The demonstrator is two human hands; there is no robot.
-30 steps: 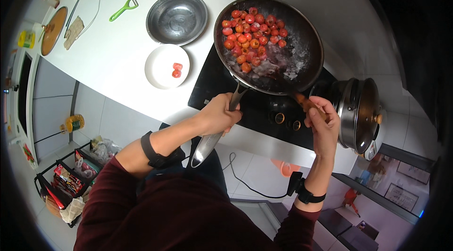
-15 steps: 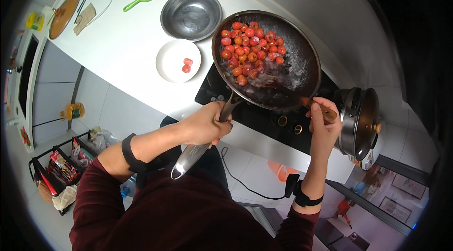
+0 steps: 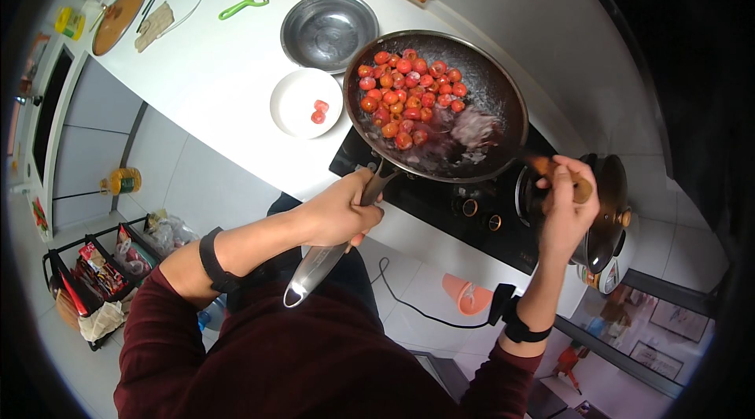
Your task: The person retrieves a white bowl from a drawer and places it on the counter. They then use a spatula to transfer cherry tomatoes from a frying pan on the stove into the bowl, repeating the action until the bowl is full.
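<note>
A dark wok [image 3: 503,88] sits over the black stove [image 3: 440,203], with many small round red fruits [image 3: 409,84] heaped toward its far left side. My left hand [image 3: 342,210] is wrapped round the wok's metal handle [image 3: 314,265]. In my right hand [image 3: 570,203], at the wok's near right rim, is the wooden handle of a spatula [image 3: 543,165]. Its blade end lies blurred in the wok, by a pale, wet, whitish patch [image 3: 476,128]. To the left of the wok stands a white bowl [image 3: 287,108] with a couple of red fruit pieces [image 3: 319,110] in it.
Behind the white bowl is a metal basin [image 3: 330,29]. A green peeler [image 3: 245,3], a round lid [image 3: 118,18] and a cloth [image 3: 155,27] lie farther left on the counter. A lidded pot [image 3: 605,218] stands right of the stove, close to my right hand.
My right hand has moved right with the spatula, drawing it toward the wok's right rim. The wok appears slightly shifted left in view. My left hand keeps its grip.
</note>
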